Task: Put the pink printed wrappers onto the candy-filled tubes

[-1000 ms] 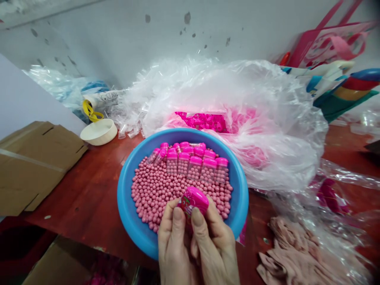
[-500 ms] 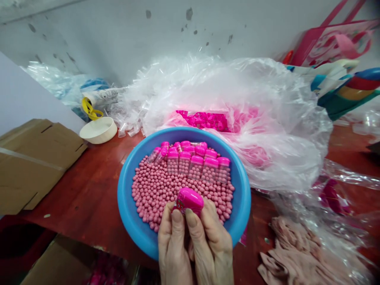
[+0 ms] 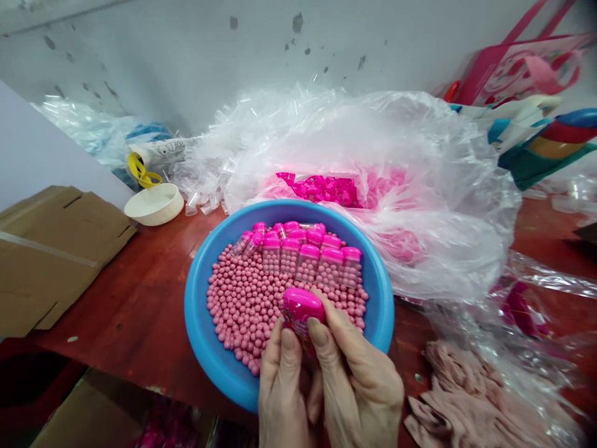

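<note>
Between the fingertips of both hands is a small container with a glossy pink cap (image 3: 303, 303) and a printed pink sleeve round its body. My left hand (image 3: 284, 386) is closed on its left side, thumb in front. My right hand (image 3: 347, 367) pinches the right side, its thumb on the front and a finger by the cap. The lower part of the container is hidden by the thumbs. Below and beyond lies a blue basin (image 3: 198, 311) of pink beads (image 3: 247, 298). Several clear, pink-capped containers (image 3: 308, 261) filled with beads rest on them.
Behind the basin sits a big clear plastic bag (image 3: 443, 186) with pink sleeves (image 3: 326, 188). A white dish (image 3: 156, 205), yellow tape roll (image 3: 142, 171) and cardboard (image 3: 60, 249) are left. A brownish-pink cloth (image 3: 461, 398) lies right on the red table (image 3: 140, 292).
Both hands have shifted slightly right with the container. My right hand has turned outward, and more of the container's printed front shows below the cap.
</note>
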`<state>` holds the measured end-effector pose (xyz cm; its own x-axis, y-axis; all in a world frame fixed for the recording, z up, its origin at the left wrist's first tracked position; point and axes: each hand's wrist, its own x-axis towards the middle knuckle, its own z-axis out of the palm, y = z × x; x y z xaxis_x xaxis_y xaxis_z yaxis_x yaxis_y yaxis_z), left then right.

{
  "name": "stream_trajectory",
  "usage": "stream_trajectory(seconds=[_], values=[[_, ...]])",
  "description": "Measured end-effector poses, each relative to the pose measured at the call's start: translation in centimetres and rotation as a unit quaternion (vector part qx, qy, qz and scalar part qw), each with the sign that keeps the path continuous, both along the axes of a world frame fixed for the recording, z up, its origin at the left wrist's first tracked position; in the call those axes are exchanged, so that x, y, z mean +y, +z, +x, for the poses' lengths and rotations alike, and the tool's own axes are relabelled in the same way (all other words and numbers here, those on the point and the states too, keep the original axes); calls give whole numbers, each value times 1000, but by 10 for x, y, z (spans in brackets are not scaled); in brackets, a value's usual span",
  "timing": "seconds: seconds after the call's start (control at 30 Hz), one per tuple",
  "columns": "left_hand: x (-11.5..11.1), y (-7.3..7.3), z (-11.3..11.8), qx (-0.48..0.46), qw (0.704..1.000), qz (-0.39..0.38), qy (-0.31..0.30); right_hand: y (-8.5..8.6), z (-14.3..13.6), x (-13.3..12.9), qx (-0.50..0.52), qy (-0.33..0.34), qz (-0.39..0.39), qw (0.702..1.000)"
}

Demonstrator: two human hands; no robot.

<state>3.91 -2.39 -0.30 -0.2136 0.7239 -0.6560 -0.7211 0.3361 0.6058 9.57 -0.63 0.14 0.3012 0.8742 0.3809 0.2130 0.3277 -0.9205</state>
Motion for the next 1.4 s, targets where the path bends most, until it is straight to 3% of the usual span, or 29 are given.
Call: stream_trajectory(seconds=[0.13,0.23,0.33,0.4,0.5,0.63,0.83,1.13,1.3,1.4], values=[[1,4,-1,-35,997,-63,22,-5,3,1,-71,25,71,995],[5,8,0,-22,996,-66,55,-20,4,-5,-130,32,83,987],[6,9,3,-6,996,-51,70,-35,7,-13,-148,-6,125,981],[6,10,5,-4,997,-39,65,-37,11,-14,-145,4,106,984],[6,9,7,-17,999,9,45,-30,16,-10,-114,39,44,992],[6,6,8,-17,998,64,5,-14,19,1,-51,-6,40,998],[6,4,7,15,996,85,-8,-3,22,1,-117,-10,47,992],[3,-4,6,13,996,88,-2,-11,24,-3,-186,-18,61,981],[3,-3,6,59,997,5,53,-10,15,1,-217,-30,53,974],[2,1,8,77,994,-6,77,-8,9,4,-230,-61,78,968]])
